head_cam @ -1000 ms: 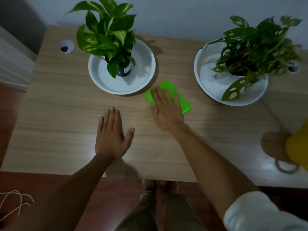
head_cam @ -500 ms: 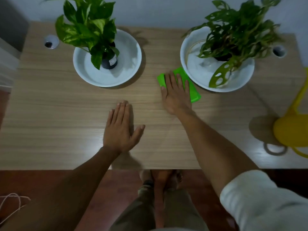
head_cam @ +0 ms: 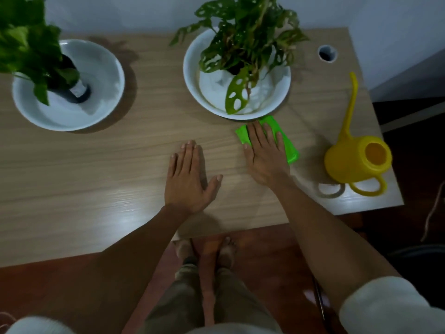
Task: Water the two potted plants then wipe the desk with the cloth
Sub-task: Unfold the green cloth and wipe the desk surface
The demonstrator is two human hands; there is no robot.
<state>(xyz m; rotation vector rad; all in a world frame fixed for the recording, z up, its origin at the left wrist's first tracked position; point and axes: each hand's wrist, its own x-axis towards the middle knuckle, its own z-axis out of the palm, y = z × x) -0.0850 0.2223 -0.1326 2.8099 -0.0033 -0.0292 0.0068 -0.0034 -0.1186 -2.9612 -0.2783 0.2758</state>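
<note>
- Right hand (head_cam: 265,155) flat, fingers straight, pressing bright green folded cloth (head_cam: 290,147) on pale wood-grain worktop (head_cam: 96,165), just beside white round bowl (head_cam: 190,75) of the holey-leaved plant.
- Left hand (head_cam: 187,179) flat, empty.
- Risk: a rightward stroke may knock the yellow plastic watering can (head_cam: 356,162) nearby.

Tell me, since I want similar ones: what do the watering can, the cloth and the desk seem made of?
Watering can: probably plastic, uniform bright yellow with a soft sheen and a moulded loop handle.
Cloth: looks like soft fabric, perhaps microfibre, matte bright green, lying flat under the right hand.
Desk: wood-grain top, likely laminate, smooth enough to reflect light.
</note>
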